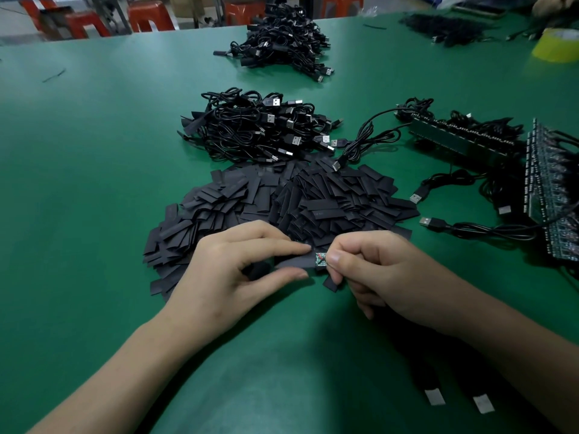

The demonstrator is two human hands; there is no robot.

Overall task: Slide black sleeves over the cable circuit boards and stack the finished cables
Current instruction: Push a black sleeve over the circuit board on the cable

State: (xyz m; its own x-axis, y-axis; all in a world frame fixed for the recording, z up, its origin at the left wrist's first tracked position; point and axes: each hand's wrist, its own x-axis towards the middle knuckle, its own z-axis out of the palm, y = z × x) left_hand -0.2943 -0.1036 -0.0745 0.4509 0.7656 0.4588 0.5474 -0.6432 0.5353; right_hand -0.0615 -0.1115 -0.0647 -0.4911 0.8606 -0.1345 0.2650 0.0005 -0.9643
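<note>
My left hand pinches a flat black sleeve between thumb and forefinger. My right hand pinches the end of a small green circuit board, most of which sits inside the sleeve's right opening. Both hands hover just in front of a big heap of loose black sleeves. Behind that heap lies a pile of finished black USB cables. Cables joined to bare circuit board panels lie at the right.
A second cable pile sits far back on the green table. A yellow tape roll stands at the far right. Two USB plugs lie under my right forearm. Red stools stand beyond the table's far edge.
</note>
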